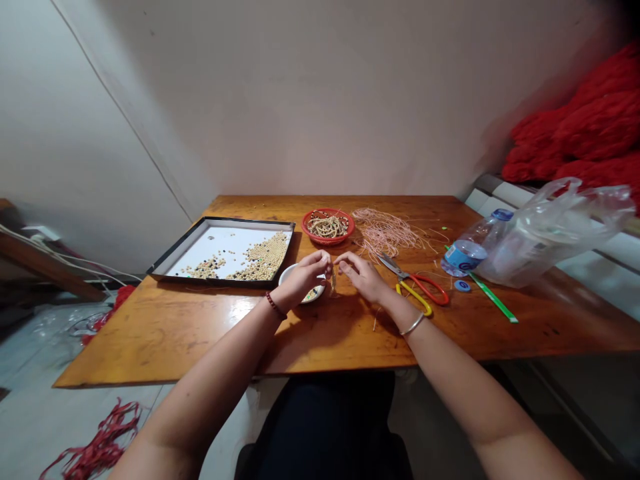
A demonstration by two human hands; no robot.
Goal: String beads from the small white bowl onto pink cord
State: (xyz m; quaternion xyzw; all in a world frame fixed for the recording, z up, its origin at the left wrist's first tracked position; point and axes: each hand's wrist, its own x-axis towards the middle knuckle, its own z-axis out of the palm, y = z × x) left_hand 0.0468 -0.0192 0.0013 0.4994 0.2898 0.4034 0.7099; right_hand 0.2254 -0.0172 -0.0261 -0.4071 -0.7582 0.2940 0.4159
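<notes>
Above the table's middle, my left hand (311,269) pinches a thin beaded string (333,279) that dangles between my hands. My right hand (364,277) has its thumb and index finger closed at the same string, close to my left fingertips; the exact grip is too small to make out. Below my left hand stands a white bowl (289,275) with a few beads in it, partly hidden by the hand. To the right of my right hand lie scissors (417,287) with one red and one yellow handle.
A black-edged tray (193,243) holds loose beads at left. Behind my hands are a red basket (327,237) of beaded strands and tangled pink cord (385,232). At right are a water bottle (470,250), its blue cap (462,285), a green strip (495,300) and a plastic bag (545,233).
</notes>
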